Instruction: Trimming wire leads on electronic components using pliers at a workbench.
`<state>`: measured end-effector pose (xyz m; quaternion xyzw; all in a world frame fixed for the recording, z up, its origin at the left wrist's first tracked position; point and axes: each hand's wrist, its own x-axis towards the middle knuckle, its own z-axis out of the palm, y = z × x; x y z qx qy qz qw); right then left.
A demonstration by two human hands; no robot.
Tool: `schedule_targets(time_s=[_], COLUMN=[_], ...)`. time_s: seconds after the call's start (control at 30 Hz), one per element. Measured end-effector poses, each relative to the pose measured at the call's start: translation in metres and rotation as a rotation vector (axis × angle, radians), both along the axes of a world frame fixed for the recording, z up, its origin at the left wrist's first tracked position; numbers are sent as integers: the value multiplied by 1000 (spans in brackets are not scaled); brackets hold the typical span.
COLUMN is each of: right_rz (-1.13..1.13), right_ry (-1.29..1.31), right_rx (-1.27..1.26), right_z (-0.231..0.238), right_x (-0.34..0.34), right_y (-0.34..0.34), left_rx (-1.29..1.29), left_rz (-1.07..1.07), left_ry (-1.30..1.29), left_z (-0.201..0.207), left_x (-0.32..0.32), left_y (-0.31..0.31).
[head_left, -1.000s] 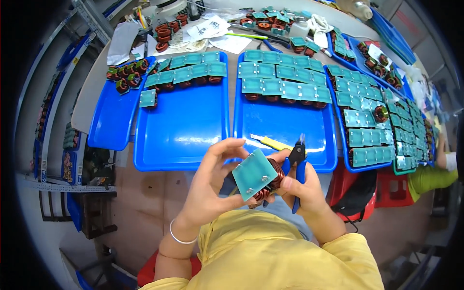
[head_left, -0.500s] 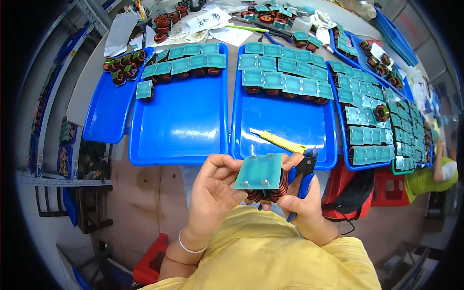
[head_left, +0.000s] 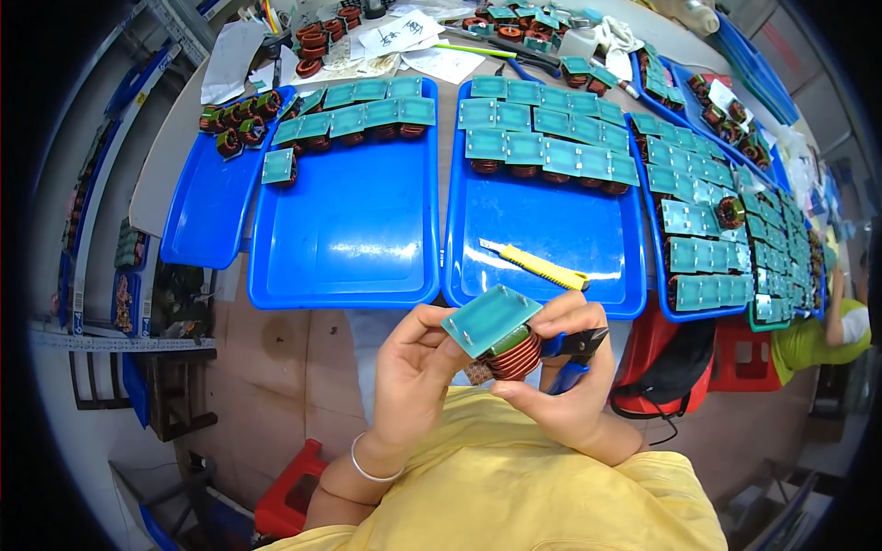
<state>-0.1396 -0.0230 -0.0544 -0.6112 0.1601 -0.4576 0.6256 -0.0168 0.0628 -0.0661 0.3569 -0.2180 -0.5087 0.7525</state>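
Between my hands, in front of my yellow shirt, is a wire-wound toroidal coil [head_left: 516, 358] with a square green circuit board [head_left: 491, 320] on top. My left hand [head_left: 409, 376] pinches the board's left edge between thumb and fingers. Blue-handled side cutters [head_left: 582, 343] lie in my right hand [head_left: 574, 399], the jaws pointing right, away from the coil. My right fingers also touch the coil's right side; the cutters' handles are partly hidden by them. Just beyond my hands, a yellow utility knife [head_left: 542, 266] rests in a blue tray [head_left: 547, 220].
At the back of that tray stand rows of board-topped coils [head_left: 528, 147]. A second blue tray [head_left: 340, 248] and a narrower one [head_left: 207, 207] are to the left. Trays packed with coils [head_left: 703, 257] line the right. Red stools [head_left: 294, 487] stand below.
The coil has turned and tipped, so its board now sits at an angle and more copper winding shows. The cutters have swung in my right hand, their jaws now pointing right.
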Motion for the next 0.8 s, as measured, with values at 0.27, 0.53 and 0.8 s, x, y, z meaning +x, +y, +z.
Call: schedule_targets(time_s=[0.27,0.53,0.8], right_rz=[-196,-251,-245], right_ry=[205,216,203], right_rx=[-361,-412,-429], right_z=[4,1,-6], right_x=[3,5,7], right_y=[-2,-3,-7], left_rx=[83,88,92], left_rz=[-38,-47,-34], left_ry=[109,112,105], left_z=[-4,-11,-12], left_x=[-6,-6,-3], left_y=[-6,-7,-11])
